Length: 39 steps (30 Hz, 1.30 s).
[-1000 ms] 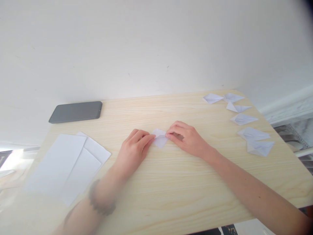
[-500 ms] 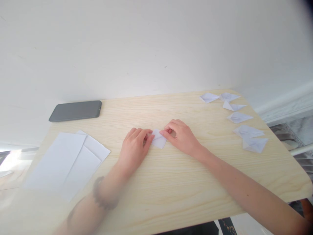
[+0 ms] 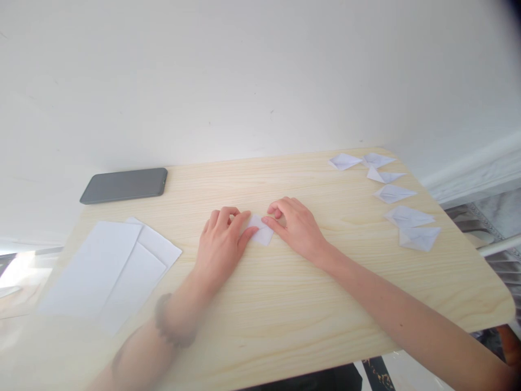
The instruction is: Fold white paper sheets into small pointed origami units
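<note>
A small folded square of white paper [image 3: 262, 234] lies on the wooden table between my hands, one corner pointing toward me. My left hand [image 3: 222, 239] has its thumb on the paper's left corner, with the forefinger bent just above it. At the right corner, my right hand [image 3: 295, 224] pinches the paper between thumb and curled forefinger. Both hands rest low over the tabletop. Fine creases on the paper are too faint to make out fully.
Several folded white paper pieces [image 3: 394, 193] line the table's right side. Loose white sheets [image 3: 106, 260] overlap at the left, below a dark grey phone [image 3: 124, 185]. A white wall [image 3: 260, 81] closes off the back of the table [image 3: 277, 315].
My left thumb and forefinger have spread slightly apart at the paper's left corner. My right hand keeps nearly the same pose. The whole view has shifted a little.
</note>
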Each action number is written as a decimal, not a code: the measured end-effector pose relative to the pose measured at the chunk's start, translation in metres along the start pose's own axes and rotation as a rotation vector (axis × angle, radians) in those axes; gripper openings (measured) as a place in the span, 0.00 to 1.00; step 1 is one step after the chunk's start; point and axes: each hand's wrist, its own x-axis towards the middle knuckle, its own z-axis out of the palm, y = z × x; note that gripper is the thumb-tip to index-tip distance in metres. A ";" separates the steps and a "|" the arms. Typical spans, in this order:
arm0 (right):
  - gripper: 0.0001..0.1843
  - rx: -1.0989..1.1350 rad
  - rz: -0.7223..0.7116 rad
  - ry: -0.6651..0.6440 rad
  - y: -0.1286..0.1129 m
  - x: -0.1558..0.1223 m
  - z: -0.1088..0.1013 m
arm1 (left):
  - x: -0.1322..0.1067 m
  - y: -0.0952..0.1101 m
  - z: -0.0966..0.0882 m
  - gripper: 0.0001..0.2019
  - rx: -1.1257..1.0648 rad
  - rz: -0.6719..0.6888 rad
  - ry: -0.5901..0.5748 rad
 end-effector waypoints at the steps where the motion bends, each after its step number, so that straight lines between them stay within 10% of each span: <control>1: 0.06 -0.001 -0.007 0.004 0.000 0.000 0.000 | 0.000 -0.001 0.000 0.14 -0.010 0.007 -0.003; 11: 0.07 0.066 -0.175 -0.076 0.006 -0.003 -0.007 | 0.003 -0.005 -0.002 0.08 -0.417 -0.099 -0.035; 26: 0.11 0.474 -0.004 -0.137 0.003 -0.005 -0.015 | 0.003 -0.003 -0.015 0.13 -0.929 -0.250 -0.240; 39: 0.16 0.469 -0.004 -0.232 0.003 -0.005 -0.018 | 0.004 -0.004 -0.018 0.16 -1.011 -0.293 -0.320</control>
